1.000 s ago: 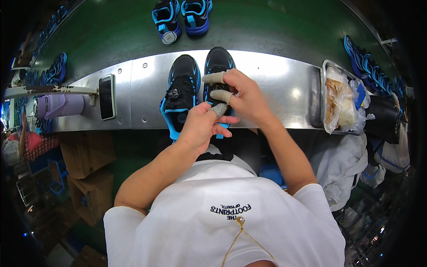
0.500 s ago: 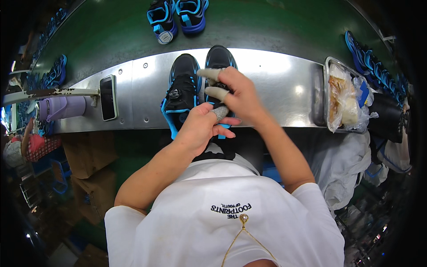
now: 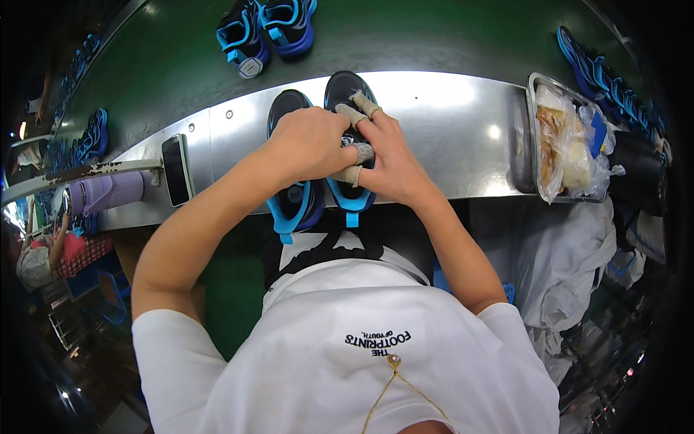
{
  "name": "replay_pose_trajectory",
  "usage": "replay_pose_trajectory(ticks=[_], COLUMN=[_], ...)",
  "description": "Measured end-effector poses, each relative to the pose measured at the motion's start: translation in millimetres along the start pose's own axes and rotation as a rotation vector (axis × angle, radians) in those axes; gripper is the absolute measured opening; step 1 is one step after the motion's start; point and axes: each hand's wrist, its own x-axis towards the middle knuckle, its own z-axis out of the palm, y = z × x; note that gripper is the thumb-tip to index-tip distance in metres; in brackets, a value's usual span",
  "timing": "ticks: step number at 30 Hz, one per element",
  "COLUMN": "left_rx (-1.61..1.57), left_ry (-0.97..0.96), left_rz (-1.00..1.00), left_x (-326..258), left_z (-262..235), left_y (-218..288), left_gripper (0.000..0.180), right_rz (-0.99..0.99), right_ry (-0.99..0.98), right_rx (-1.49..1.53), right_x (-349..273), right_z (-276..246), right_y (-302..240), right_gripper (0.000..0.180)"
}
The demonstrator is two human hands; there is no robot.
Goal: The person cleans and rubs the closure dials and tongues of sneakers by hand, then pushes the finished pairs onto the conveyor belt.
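A pair of black sneakers with bright blue trim stands on the metal ledge in front of me, heels toward me: a left sneaker (image 3: 289, 103) and a right sneaker (image 3: 343, 84). My left hand (image 3: 309, 145) reaches across the left sneaker, its curled fingers and grey-wrapped thumb closed at the top of the right one. From the other side, my right hand (image 3: 390, 160) grips that same sneaker's upper, with beige covers on its thumb and two fingers. Between the hands a bit of the black tongue area shows; the exact spot under the fingertips is hidden.
Another blue-black pair of sneakers (image 3: 288, 29) stands on the green belt (image 3: 405, 36) beyond. Left lie a phone (image 3: 176, 170) and a lilac bottle (image 3: 112, 192) near a worn metal bar (image 3: 87, 171). A metal tray (image 3: 536, 137) with bagged items sits right. Someone works far left.
My left hand has moved up from the sneakers' near ends onto the right sneaker's top. My right hand has come down beside it. The view has shifted slightly.
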Motion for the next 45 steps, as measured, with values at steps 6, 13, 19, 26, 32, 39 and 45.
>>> replay_pose_trajectory(ticks=[6,13,19,26,32,39,45], left_rx=[0.041,-0.099,-0.334,-0.648,-1.484,-1.892,-1.978], left_ry=[0.072,0.022,0.407,0.287,-0.007,-0.06,-0.012], left_rz=[0.248,0.083,0.197,0.129,-0.173,-0.233,-0.281], left_x=[2,-14,-48,-93,-100,-95,-98], left_z=[4,-2,29,26,45,59,60], left_y=[2,4,-7,12,32,27,28], left_gripper=[0.027,0.038,0.037,0.033,0.036,0.043,0.038], right_rz=[-0.061,-0.041,-0.036,-0.17,-0.142,0.042,0.003], right_ry=[0.051,-0.004,-0.106,-0.163,-0.085,-0.15,-0.134], right_rx=[0.026,0.134,0.305,0.163,0.165,-0.029,0.288], right_x=[-8,-6,-3,10,9,7,0], right_z=[7,-5,-33,-32,-35,-30,-32], right_y=[15,14,9,-13,-23,-40,-38], right_gripper=[0.081,0.079,0.058,0.045,0.049,0.057,0.048])
